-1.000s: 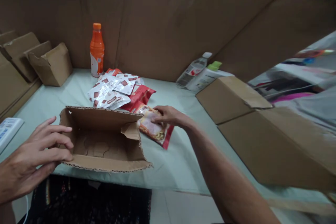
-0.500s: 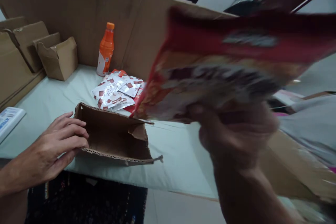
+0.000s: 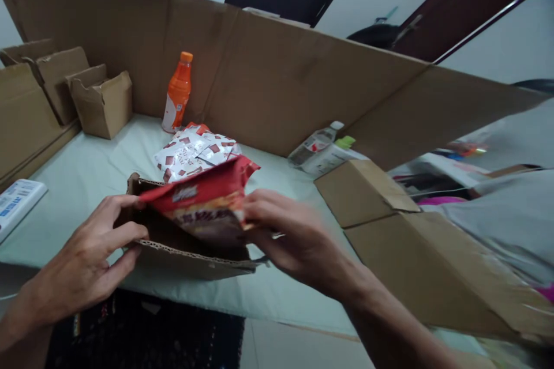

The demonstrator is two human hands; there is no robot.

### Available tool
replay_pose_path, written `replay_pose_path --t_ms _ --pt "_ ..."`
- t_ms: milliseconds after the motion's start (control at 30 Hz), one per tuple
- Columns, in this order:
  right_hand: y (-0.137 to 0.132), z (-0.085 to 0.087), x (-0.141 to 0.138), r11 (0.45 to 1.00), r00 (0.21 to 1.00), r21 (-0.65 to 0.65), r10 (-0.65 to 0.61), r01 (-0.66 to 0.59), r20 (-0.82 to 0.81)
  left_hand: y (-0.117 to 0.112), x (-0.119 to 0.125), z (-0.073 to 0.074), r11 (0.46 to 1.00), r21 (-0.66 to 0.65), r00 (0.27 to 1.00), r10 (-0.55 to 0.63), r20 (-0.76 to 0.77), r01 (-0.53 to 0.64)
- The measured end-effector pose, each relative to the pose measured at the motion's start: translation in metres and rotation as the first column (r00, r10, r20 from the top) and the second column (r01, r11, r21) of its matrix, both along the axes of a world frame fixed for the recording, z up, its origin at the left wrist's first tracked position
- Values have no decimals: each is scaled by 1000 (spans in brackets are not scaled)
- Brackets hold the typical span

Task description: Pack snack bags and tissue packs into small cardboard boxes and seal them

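Observation:
My right hand [image 3: 288, 236] grips the right end of a red snack packet [image 3: 212, 199]. The packet is tilted, its lower part inside an open cardboard box [image 3: 194, 262] and its red top edge above the rim. At the box's left end, my left hand [image 3: 101, 242] pinches the near wall between fingers and thumb. Its index fingertip is at the packet's left corner; whether it presses on the packet I cannot tell. Just behind the box lie several white sachets with brown-red squares [image 3: 186, 153]. The packet hides part of the box's inside.
An orange drink bottle [image 3: 177, 92] stands by the cardboard wall [image 3: 277, 81]. Small cartons [image 3: 110, 106] are at back left, a white box [image 3: 19, 204] at left. A clear bottle [image 3: 318, 141] and a green-capped container [image 3: 329, 158] lie behind larger cardboard boxes [image 3: 402, 248] on the right.
My right hand has brought the packet down and left, from high in front of me into the box opening. My left hand stays at the box, its index finger now by the packet's corner.

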State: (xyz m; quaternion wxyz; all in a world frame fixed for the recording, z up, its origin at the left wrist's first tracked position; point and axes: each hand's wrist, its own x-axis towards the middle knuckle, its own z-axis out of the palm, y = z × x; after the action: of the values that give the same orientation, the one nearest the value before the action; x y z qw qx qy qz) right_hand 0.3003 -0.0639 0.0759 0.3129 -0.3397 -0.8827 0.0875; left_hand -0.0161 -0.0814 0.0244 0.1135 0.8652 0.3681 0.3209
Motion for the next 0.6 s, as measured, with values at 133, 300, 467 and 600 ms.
replay_pose_path --t_ms 133,300,467,600 --pt "14 -7 -6 982 942 -171 130 -79 309 -3 0 -2 999 14 999 53 -9 -53" --pt "20 2 -35 968 806 -251 138 13 576 4 2 7 995 61 991 -74 -115 82" --pt "20 -4 -60 942 660 -320 307 -105 686 11 6 25 978 5 960 -204 -191 209" --pt "26 -23 -62 918 691 -376 351 -122 632 15 10 32 970 -55 943 -244 -227 237"
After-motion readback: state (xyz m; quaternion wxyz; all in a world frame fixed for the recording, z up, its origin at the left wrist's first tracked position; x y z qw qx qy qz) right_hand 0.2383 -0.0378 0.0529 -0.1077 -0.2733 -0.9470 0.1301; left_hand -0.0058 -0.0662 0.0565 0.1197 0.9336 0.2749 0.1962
